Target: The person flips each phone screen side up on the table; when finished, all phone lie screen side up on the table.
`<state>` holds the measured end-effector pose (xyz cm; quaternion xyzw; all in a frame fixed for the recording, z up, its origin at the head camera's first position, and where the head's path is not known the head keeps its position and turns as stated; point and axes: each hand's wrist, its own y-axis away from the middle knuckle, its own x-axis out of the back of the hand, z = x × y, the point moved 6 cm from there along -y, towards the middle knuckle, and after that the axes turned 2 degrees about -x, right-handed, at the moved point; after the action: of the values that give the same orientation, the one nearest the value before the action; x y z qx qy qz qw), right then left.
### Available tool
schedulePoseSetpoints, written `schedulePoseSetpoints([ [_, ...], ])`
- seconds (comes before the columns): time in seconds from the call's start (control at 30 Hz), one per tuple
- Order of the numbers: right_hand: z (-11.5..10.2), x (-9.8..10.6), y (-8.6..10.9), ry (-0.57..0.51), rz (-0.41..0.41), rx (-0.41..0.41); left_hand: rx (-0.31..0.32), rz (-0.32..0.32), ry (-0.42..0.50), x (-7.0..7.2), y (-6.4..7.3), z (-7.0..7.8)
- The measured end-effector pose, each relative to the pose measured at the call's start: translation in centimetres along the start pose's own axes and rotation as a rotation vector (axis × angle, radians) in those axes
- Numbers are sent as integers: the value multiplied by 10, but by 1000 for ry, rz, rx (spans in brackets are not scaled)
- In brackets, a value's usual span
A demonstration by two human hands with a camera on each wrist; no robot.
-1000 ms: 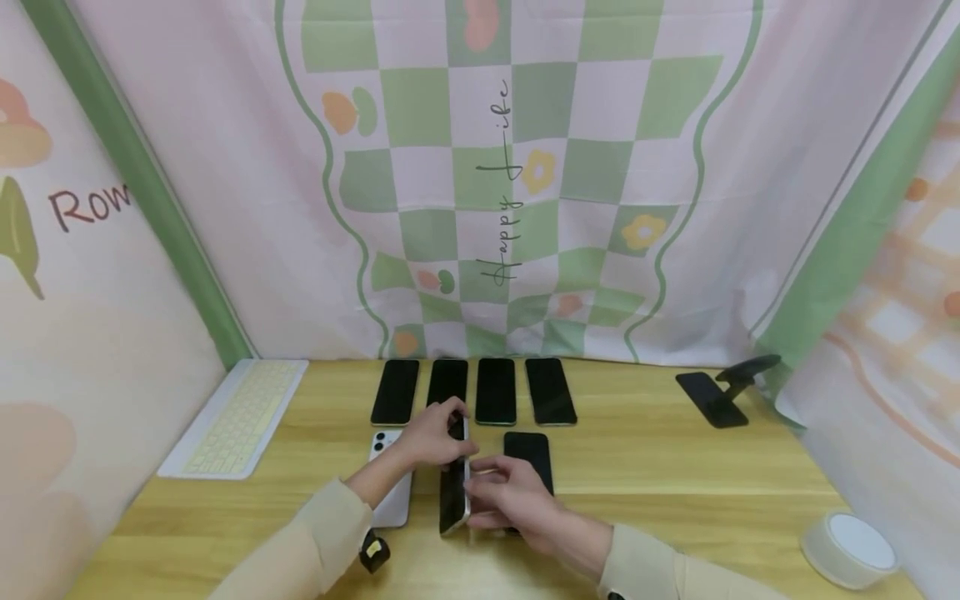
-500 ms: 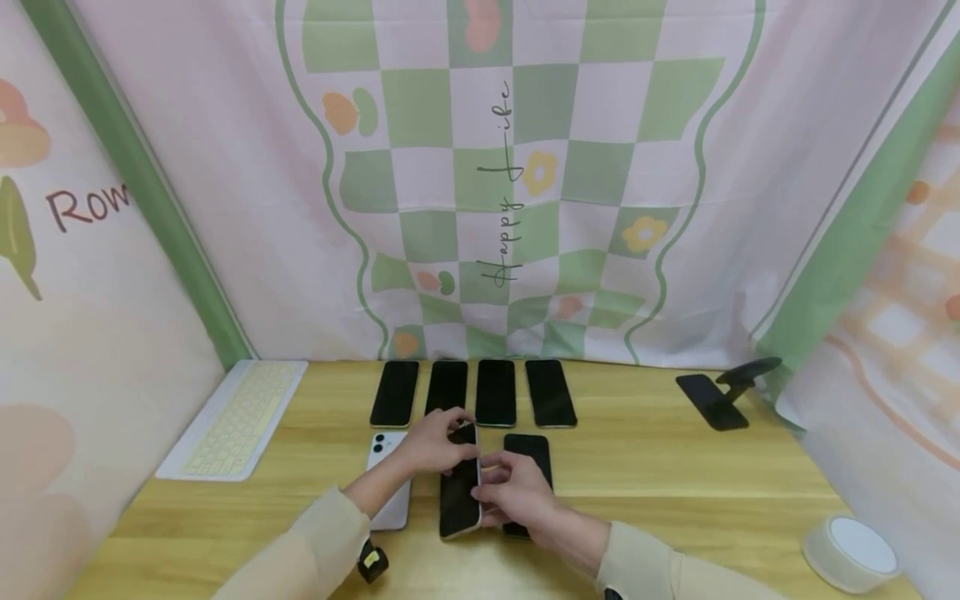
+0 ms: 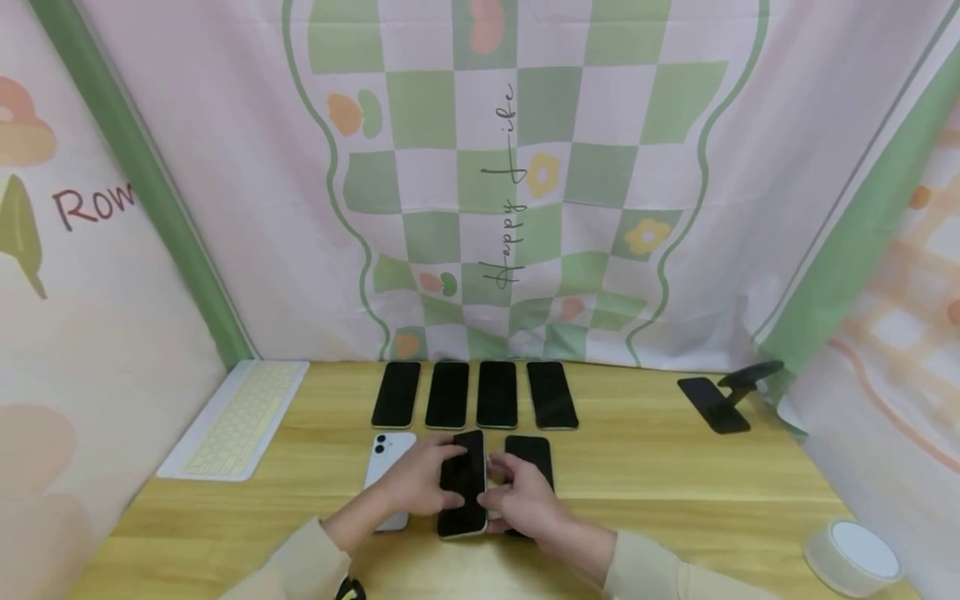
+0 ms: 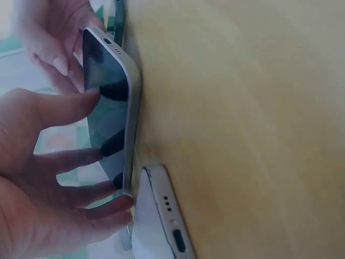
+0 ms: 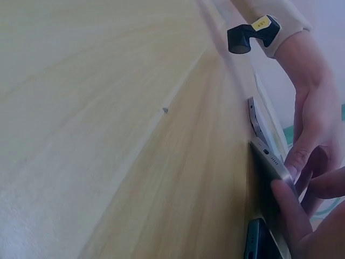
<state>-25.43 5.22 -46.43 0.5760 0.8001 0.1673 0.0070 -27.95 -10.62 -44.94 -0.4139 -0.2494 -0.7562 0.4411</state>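
In the head view a smartphone (image 3: 467,479) is at the front middle, its dark screen up and tilted, right edge slightly raised. My right hand (image 3: 528,500) pinches that right edge, thumb at the screen side; the right wrist view shows a finger (image 5: 288,208) against the back. Spread fingers of my left hand (image 3: 416,479) touch the screen, their tips mirrored in the left wrist view. A white phone (image 3: 388,454), back up with its cameras showing, lies partly hidden under the left wrist. Beyond my right fingers lies another dark phone (image 3: 531,454), partly covered by that hand.
Several dark phones (image 3: 497,394) lie in a row along the table's back. A white keyboard (image 3: 236,417) is at left. A black stand (image 3: 723,400) stands back right, and a tape roll (image 3: 852,554) sits front right. A printed curtain (image 3: 487,208) rises behind.
The phone has turned from steeply tilted, screen leftward, to lying much flatter. My left fingers have moved from its far end down onto the screen. The right hand still grips the right edge.
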Motion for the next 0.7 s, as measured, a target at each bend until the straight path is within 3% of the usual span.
schedulePoseSetpoints([
  [0.37,-6,-7,3,92,-65,26,-32,-120,-126,-6,6,1],
  [0.7,-13,-8,4,263,-33,23,-22,-105,-138,-7,7,0],
])
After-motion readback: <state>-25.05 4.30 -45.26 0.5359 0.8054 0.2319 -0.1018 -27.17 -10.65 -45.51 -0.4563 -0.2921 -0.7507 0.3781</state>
